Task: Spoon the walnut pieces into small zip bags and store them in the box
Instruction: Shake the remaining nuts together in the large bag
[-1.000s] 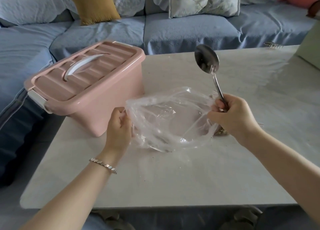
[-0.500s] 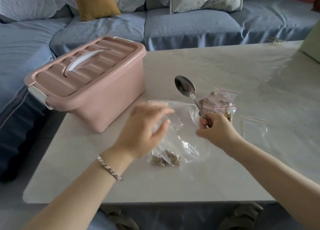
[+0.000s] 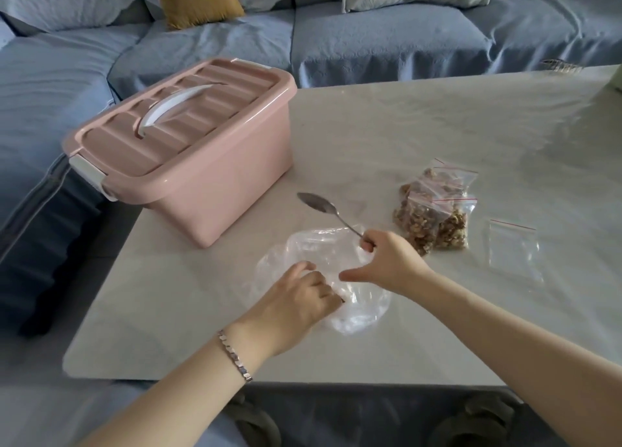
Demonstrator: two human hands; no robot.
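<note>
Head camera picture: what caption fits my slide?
Right hand holds a spoon while left hand reaches into the clear bag.

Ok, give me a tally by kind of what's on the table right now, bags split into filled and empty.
Box: 1
Spoon: 1
Big clear bag: 1
Filled zip bags: about 3, stacked, exact count unclear
Empty zip bag: 1
Total: about 7
</note>
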